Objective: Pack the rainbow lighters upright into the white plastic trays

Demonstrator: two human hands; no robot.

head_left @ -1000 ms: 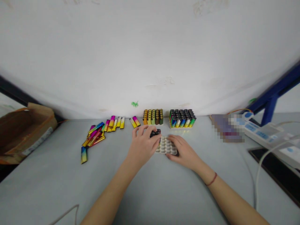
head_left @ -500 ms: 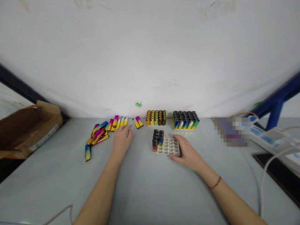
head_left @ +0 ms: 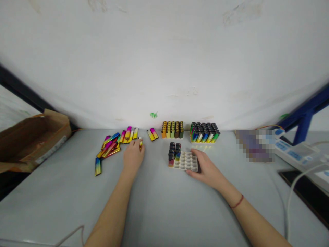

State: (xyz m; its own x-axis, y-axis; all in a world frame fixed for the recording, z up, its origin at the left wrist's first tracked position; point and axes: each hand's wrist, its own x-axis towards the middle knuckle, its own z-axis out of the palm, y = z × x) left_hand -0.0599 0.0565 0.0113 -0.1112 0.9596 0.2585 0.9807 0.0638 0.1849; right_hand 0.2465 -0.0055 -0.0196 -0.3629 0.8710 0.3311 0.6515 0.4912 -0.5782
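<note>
Lighter (head_left: 141,145) in left hand (head_left: 133,157), palm down, grip narrow; right hand (head_left: 204,168) clasping tray (head_left: 187,161) edge.

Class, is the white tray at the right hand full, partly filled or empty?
Partly filled: black-topped lighters stand in the tray at left, while cells nearer the right hand are bare.

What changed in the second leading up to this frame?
The left hand moved left, off the black-topped lighters in the white tray, to the loose lighters; a yellow lighter is now in its grip. The right hand still holds the tray's right end; both packed lighter blocks stayed put.
</note>
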